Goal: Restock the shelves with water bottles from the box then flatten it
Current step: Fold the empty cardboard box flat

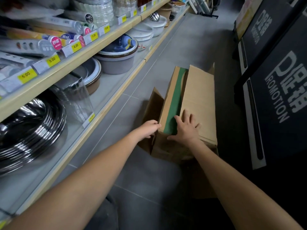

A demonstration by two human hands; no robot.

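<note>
A brown cardboard box [199, 90] with a green band lies on the grey tiled floor, between the shelving and a dark display. Its side flaps stand loose at the left. My left hand [148, 129] grips the near left corner edge of the box, fingers curled round it. My right hand [186, 128] lies flat on the box's top panel with fingers spread, pressing down. No water bottles are visible.
Shelving [79, 63] with yellow price tags runs along the left, holding bowls, basins, foil rolls and steel pans [29, 130]. A black promotion stand [274, 97] borders the right. The aisle floor [191, 39] stretches ahead beyond the box.
</note>
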